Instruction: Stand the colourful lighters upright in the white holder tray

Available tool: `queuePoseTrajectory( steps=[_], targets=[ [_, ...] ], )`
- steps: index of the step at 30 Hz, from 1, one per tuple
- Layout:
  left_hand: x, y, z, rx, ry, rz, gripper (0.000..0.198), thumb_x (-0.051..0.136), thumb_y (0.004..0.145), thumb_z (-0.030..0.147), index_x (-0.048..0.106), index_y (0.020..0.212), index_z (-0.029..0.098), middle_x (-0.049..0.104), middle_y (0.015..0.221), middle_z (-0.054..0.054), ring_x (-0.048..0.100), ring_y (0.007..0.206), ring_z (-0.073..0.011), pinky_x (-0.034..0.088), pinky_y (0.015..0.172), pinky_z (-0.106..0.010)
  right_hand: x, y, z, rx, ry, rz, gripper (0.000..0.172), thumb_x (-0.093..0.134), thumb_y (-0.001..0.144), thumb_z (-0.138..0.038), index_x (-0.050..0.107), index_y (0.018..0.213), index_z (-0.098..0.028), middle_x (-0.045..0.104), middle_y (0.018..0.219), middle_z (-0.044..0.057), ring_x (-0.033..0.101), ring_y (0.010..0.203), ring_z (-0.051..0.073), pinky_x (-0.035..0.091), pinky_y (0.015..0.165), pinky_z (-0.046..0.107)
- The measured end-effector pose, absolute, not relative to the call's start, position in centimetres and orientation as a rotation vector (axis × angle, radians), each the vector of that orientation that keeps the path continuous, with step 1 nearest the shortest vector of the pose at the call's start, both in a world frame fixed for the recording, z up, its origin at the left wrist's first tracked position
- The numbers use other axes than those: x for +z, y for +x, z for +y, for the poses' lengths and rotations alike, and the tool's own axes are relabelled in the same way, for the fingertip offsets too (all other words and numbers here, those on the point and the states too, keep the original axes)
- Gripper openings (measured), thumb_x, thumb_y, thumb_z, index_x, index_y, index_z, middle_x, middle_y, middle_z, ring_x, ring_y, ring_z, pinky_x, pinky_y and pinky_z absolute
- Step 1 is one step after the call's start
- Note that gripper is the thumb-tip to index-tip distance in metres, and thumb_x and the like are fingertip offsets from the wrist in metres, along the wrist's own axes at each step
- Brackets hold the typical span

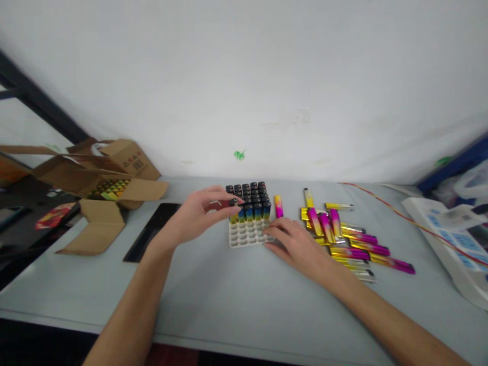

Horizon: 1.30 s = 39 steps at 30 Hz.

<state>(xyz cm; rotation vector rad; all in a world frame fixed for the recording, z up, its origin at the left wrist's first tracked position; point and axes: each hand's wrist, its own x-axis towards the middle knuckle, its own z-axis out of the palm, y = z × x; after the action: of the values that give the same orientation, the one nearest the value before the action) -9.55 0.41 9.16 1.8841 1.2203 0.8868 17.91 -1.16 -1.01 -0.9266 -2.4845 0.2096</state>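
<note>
A white tray [247, 235] with round pockets sits mid-table, its rear rows filled with upright black-topped cylinders [258, 211] in blue and yellow; the front rows hold nothing. My left hand [204, 211] pinches the black top of one cylinder [234, 203] between thumb and fingers, at the tray's left side. At the tray's right front edge rests my right hand [292, 241], its fingers apart and touching the rim. One yellow and pink tube [279, 206] lies just right of the tray, behind my right hand.
Many yellow, pink and silver tubes [358, 244] are scattered at the right. Further right stands a white device [450, 239] with a red-yellow wire [396, 207] across it. At the left are an open cardboard box [101, 223] and a flat black panel [152, 231].
</note>
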Motion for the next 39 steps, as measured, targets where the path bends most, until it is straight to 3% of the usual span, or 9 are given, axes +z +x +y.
queuePoseTrajectory(
  steps=[12,22,27,32,36,39],
  targets=[
    [8.5,-11.1,0.2,0.381,2.275,1.314,0.027,0.064,0.095,0.041,0.081,0.108,0.025,0.08,0.092,-0.003,0.07,0.076,-0.0181,0.053,0.073,-0.025,-0.5,17.9,-1.3,0.22,-0.939,-2.498,0.027,0.057,0.104,-0.027,0.061,0.13,-0.02,0.066,0.123,0.013,0.064,0.111,0.028,0.054,0.097,0.05],
    [8.1,-10.8,0.5,0.407,2.204,1.32,0.024,0.065,0.092,0.037,0.081,0.106,0.026,0.079,0.084,-0.001,0.068,0.071,-0.0177,0.049,0.069,-0.023,-0.2,17.9,-1.0,0.23,-0.922,-2.435,0.024,0.056,0.106,-0.033,0.064,0.124,-0.02,0.068,0.119,0.013,0.064,0.111,0.026,0.054,0.096,0.045],
    [8.0,-11.0,0.7,0.407,2.189,1.295,0.034,0.064,0.088,0.026,0.078,0.119,0.028,0.075,0.072,0.002,0.066,0.062,-0.0149,0.046,0.06,-0.02,0.6,20.5,1.1,0.062,-1.168,-2.238,0.024,0.048,0.107,-0.03,0.067,0.118,-0.019,0.07,0.114,0.013,0.065,0.106,0.028,0.051,0.094,0.044],
    [8.6,-10.9,0.3,0.346,2.121,1.237,0.035,0.064,0.093,0.035,0.076,0.125,0.028,0.07,0.06,0.004,0.062,0.051,-0.0135,0.046,0.055,-0.019,0.6,24.1,4.5,-0.075,-1.567,-2.077,0.027,0.049,0.105,-0.032,0.07,0.113,-0.015,0.073,0.109,0.015,0.068,0.1,0.03,0.049,0.089,0.044],
    [9.6,-10.2,-0.4,0.544,2.118,1.281,0.027,0.067,0.093,0.043,0.08,0.108,0.025,0.071,0.063,0.002,0.063,0.054,-0.0123,0.046,0.054,-0.018,0.6,24.7,6.4,-0.095,-1.87,-2.01,0.036,0.057,0.102,-0.046,0.069,0.119,-0.017,0.078,0.095,0.011,0.07,0.1,0.032,0.045,0.093,0.047],
    [9.7,-9.2,-0.6,0.67,2.107,1.257,0.025,0.067,0.094,0.044,0.078,0.091,0.022,0.068,0.06,0.002,0.06,0.053,-0.0108,0.046,0.054,-0.017,0.3,24.3,7.3,-0.004,-1.998,-2.016,0.045,0.06,0.098,-0.054,0.069,0.122,-0.017,0.08,0.098,0.013,0.072,0.099,0.034,0.047,0.09,0.047]
  ],
)
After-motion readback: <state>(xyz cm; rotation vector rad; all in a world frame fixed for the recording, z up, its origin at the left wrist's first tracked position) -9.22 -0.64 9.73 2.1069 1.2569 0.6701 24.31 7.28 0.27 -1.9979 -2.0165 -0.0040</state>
